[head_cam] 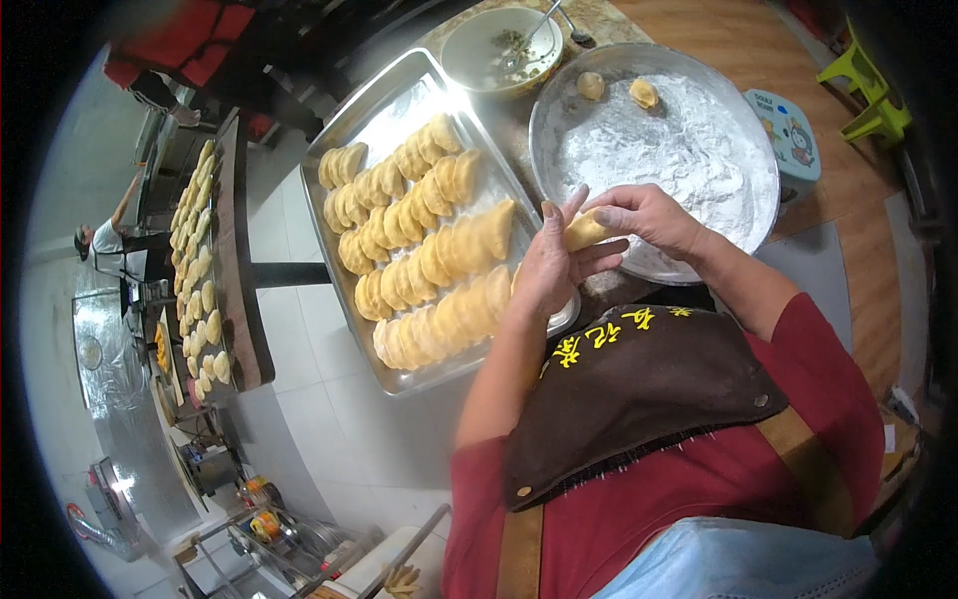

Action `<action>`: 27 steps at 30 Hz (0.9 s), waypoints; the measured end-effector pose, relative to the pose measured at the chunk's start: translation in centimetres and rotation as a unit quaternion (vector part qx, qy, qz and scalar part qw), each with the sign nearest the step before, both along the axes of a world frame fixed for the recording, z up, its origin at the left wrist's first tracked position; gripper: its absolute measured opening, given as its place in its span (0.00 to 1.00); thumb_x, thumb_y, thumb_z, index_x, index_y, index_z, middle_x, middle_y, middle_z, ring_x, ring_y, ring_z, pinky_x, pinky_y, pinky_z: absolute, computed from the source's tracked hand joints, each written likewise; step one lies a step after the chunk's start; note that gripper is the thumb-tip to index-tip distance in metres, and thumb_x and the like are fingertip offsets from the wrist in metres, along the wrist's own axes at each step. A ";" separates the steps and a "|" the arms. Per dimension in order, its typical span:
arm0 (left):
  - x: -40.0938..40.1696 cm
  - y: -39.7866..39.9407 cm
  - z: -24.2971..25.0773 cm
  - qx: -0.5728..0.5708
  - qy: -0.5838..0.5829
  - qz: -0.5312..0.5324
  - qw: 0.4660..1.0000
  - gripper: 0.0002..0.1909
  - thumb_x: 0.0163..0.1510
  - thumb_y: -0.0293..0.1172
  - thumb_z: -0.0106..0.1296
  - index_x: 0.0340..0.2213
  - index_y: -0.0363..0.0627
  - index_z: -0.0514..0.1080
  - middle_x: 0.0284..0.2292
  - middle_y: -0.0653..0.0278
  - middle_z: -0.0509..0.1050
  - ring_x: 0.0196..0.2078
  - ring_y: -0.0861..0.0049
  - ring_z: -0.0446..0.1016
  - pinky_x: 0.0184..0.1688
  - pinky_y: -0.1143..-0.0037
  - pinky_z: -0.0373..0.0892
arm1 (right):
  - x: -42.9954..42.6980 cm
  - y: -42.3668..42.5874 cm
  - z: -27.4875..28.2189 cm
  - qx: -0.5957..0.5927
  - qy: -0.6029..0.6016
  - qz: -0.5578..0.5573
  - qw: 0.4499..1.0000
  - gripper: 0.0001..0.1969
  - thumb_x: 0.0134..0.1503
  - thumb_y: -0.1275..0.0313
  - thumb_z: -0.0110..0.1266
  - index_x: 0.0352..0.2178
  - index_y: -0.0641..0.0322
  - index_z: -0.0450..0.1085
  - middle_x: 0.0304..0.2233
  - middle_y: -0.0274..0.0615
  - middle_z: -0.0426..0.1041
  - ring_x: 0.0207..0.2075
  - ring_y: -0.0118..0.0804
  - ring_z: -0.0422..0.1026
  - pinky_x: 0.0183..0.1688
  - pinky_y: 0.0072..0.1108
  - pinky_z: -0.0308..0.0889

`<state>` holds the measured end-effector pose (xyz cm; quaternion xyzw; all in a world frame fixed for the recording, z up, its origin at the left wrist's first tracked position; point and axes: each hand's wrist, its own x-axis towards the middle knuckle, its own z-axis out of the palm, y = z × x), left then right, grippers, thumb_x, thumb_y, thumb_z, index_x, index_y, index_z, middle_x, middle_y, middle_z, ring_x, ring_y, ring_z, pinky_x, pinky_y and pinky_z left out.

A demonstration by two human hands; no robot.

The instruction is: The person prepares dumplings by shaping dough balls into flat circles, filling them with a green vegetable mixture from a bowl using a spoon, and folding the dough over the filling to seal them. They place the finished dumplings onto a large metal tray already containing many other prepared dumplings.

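Between my two hands is a yellow dough dumpling, held over the near left edge of a round metal pan dusted with white flour. My left hand supports it from the left, palm up with its fingers spread beneath. From the right, my right hand pinches its upper edge between thumb and fingers. A flattened dough piece and a small yellow dough lump lie near the pan's far side. Rows of folded yellow dumplings fill much of a rectangular metal tray at the left.
A white bowl with green filling and a utensil stands beyond the tray, near a spoon. A patterned stool is right of the pan. Farther left, another table bears many dough pieces; a person stands beyond it.
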<state>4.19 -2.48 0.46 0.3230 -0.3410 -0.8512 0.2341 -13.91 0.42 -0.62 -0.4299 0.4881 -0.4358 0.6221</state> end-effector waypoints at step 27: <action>-0.4 -1.5 -1.5 0.083 0.061 0.059 0.993 0.33 0.58 0.54 0.37 0.56 0.43 0.53 0.47 0.48 0.68 0.46 0.57 0.71 0.46 0.67 0.71 | -2.5 0.9 -1.4 0.088 -0.041 -0.041 0.994 0.18 0.57 0.60 0.52 0.40 0.65 0.69 0.34 0.37 0.73 0.34 0.26 0.71 0.38 0.17 0.67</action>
